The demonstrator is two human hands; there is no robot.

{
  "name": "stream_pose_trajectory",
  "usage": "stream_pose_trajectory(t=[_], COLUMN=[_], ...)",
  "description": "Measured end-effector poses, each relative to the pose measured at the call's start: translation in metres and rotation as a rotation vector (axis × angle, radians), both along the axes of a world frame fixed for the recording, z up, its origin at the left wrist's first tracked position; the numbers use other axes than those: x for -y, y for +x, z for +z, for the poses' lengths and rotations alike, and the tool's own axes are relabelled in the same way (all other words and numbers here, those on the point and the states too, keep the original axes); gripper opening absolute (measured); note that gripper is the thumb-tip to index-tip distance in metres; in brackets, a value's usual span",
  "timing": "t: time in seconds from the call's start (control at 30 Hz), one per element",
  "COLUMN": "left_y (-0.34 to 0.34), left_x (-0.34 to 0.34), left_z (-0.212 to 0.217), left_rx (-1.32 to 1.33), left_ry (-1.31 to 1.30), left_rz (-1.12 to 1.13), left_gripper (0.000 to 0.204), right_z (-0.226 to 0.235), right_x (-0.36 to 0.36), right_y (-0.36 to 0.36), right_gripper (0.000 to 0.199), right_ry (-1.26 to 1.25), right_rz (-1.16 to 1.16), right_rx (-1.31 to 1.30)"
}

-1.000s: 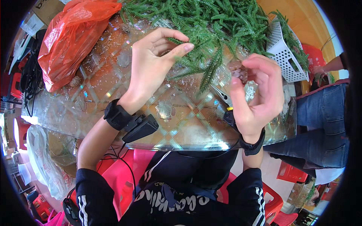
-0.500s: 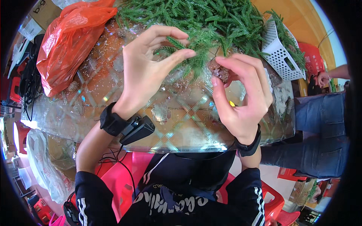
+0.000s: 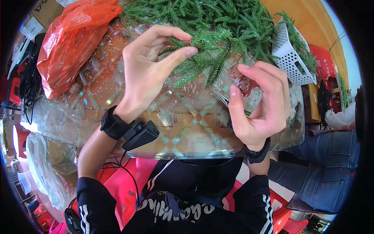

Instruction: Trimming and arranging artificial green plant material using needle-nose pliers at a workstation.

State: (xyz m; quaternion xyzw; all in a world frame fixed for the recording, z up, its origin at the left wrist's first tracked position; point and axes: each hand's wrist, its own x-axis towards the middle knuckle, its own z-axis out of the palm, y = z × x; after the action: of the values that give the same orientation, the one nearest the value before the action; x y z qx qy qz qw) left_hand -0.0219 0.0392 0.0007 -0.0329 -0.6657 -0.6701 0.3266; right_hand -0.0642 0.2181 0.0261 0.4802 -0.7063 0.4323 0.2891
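Note:
Between the thumb and fingers of my left hand [image 3: 150, 64] is a green artificial pine sprig [image 3: 198, 64], its needled branches hanging over the table. My right hand [image 3: 265, 103], to the right of it, pinches a brown pine cone [image 3: 240, 82] with thumb and fingertips. A thin wire seems to rise from the cone's top. Cone and sprig are apart. Beneath my right hand lie pliers [image 3: 221, 96], jaws showing and handles mostly covered by the hand.
A large heap of green sprigs [image 3: 218, 19] covers the table's far side. At right stands a white perforated basket [image 3: 290, 58] with greenery. An orange-red plastic bag [image 3: 76, 46] sits far left. White flecks litter the glass tabletop [image 3: 183, 132]. Someone in jeans [image 3: 331, 167] stands at the right.
My right hand has moved right and slightly nearer with the pine cone, away from the sprig. The sprig has turned in my left hand, its branches spreading wider. The person at right has shifted.

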Motion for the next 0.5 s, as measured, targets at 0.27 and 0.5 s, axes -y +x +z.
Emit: stream_pose_trajectory(t=[0.27,0.5], left_y=[0.0021,0.0016], left_x=[-0.0014,-0.0019], left_z=[0.0005,0.0003], left_rx=[0.024,0.058], left_ry=[-0.005,0.015], left_rz=[-0.006,-0.009], left_gripper=[0.019,0.020], right_z=[0.0014,-0.0017], right_x=[-0.0013,0.0030], right_y=[0.0021,-0.0019], right_gripper=[0.032,0.033], right_ry=[-0.007,-0.255], right_rz=[-0.005,-0.012], right_rx=[0.019,-0.061])
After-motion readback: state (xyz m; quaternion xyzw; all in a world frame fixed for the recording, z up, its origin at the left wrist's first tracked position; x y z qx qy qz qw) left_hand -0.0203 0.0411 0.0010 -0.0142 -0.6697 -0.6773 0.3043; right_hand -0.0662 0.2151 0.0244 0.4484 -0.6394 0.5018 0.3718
